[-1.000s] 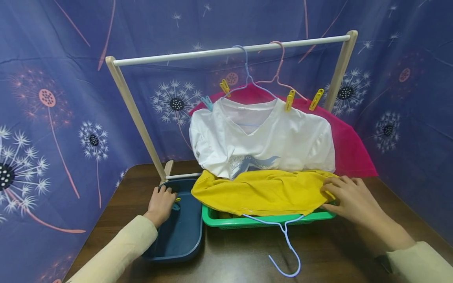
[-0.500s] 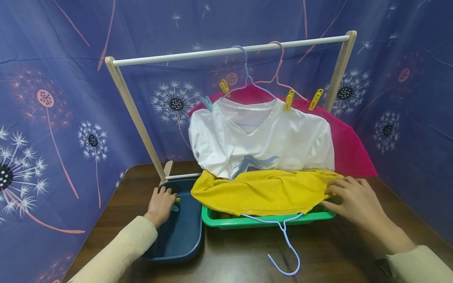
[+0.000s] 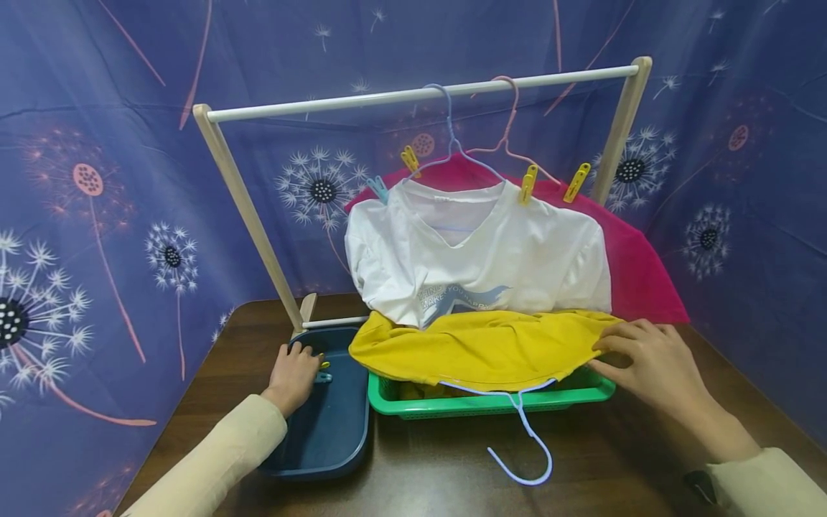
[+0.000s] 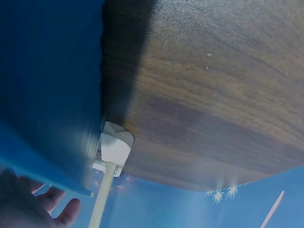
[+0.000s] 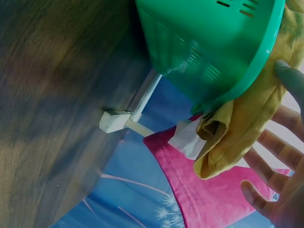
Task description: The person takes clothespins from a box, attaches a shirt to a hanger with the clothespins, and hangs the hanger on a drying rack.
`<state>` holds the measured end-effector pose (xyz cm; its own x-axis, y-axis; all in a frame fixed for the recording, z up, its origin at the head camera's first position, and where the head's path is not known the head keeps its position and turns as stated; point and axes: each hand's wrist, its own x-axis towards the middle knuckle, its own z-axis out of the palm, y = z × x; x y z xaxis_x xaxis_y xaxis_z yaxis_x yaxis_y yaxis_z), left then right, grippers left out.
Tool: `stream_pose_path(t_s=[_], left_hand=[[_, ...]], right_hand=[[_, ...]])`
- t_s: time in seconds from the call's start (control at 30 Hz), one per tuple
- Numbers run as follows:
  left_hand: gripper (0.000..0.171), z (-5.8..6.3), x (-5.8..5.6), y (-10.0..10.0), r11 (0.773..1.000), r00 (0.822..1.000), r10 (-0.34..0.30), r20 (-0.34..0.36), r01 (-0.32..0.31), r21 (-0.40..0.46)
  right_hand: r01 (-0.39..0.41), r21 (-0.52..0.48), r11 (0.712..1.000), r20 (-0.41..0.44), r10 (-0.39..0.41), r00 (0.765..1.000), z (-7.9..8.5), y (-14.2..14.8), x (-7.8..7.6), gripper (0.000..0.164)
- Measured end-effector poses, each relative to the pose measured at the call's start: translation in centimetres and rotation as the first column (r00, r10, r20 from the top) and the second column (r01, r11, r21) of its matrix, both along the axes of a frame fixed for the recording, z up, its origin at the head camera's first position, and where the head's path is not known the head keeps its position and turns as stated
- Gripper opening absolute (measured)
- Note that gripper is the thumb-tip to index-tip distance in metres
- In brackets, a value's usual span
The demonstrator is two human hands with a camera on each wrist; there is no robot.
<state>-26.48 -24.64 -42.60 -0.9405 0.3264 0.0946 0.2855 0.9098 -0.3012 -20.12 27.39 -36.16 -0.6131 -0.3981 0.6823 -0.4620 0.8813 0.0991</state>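
In the head view a yellow shirt (image 3: 478, 348) lies over a green basket (image 3: 446, 408), a lilac hanger (image 3: 531, 431) sticking out of its neckline toward me. My right hand (image 3: 652, 366) pinches the shirt's right edge; in the right wrist view the thumb (image 5: 290, 80) lies on the yellow cloth, with the other fingers behind it. My left hand (image 3: 293, 377) reaches into a dark blue tray (image 3: 329, 438) with bent fingers. A yellow clothespin (image 3: 324, 365) and a teal clothespin (image 3: 324, 377) show beside it. Its thumb is hidden, so any grip there is unclear.
Behind the basket stands a drying rack with a white rail (image 3: 362, 99) and wooden posts. A white T-shirt (image 3: 497, 266) and a magenta garment (image 3: 639, 266) hang from it on hangers, with several clothespins along their shoulders. The brown table (image 3: 413, 467) ends before a patterned curtain.
The lilac hanger's hook has risen slightly and tipped, and the shirt's neckline has shifted up. My right hand has slid slightly right. The teal clothespin shows more beside my nearly still left hand.
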Motion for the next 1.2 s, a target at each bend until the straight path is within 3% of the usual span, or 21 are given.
stream_pose_path(t_s=[0.2, 0.47, 0.7, 0.9, 1.2], left_hand=[[0.033, 0.6, 0.3, 0.1, 0.998, 1.0, 0.02, 0.006, -0.02, 0.052], [0.03, 1.9, 0.5, 0.2, 0.991, 0.999, 0.032, -0.042, -0.026, 0.132], [0.025, 2.9, 0.8, 0.7, 0.982, 0.995, 0.018, -0.1, 0.001, 0.186], [0.03, 3.7, 1.1, 1.2, 0.973, 0.992, 0.033, -0.121, -0.005, 0.23], [0.032, 5.5, 1.6, 1.9, 0.943, 0.971, 0.014, -0.24, 0.067, 0.326]], right_hand=[[0.003, -0.019, 1.0, -0.02, -0.004, 1.0, 0.3, 0.1, -0.1, 0.04], [0.017, -0.067, 0.998, -0.038, -0.019, 0.999, 0.7, 0.1, -0.2, 0.054], [0.053, -0.079, 0.995, -0.024, -0.055, 0.998, 1.0, -0.2, -0.4, 0.037], [0.067, -0.092, 0.994, -0.016, -0.069, 0.997, 1.2, -0.4, -0.8, 0.03], [0.072, -0.103, 0.992, -0.027, -0.076, 0.997, 1.3, -0.4, -1.5, 0.028]])
